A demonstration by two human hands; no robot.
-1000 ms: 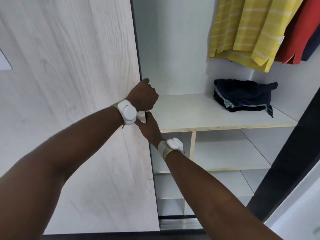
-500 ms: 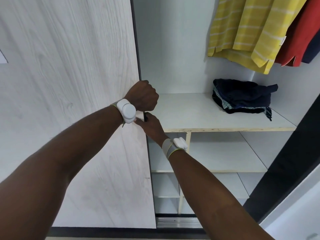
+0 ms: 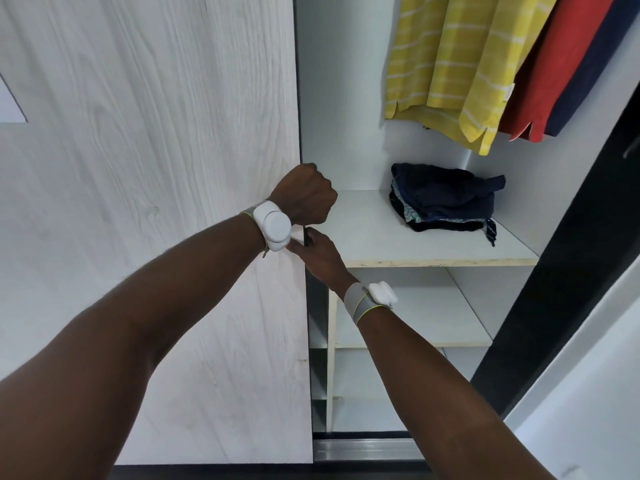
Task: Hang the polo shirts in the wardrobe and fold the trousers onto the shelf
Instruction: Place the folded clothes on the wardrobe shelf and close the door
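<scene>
A yellow striped polo shirt (image 3: 450,64), a red polo shirt (image 3: 561,71) and a navy polo shirt (image 3: 595,64) hang at the top right of the open wardrobe. Dark folded trousers (image 3: 446,199) lie in a small pile on the white shelf (image 3: 374,237) below them. My left hand (image 3: 304,197) grips the right edge of the light wood-grain sliding door (image 3: 156,150), fingers curled round it. Just below, my right hand (image 3: 318,252) pinches the same edge, with my thumb and fingers on opposite sides of it.
Lower white shelves (image 3: 408,327) and a vertical divider (image 3: 330,358) show under the top shelf. A metal floor track (image 3: 363,448) runs along the bottom. A dark door frame (image 3: 561,271) bounds the opening on the right.
The sliding door has moved right with both hands on its edge, and it now covers more of the lower shelves. The gap to the vertical divider has narrowed.
</scene>
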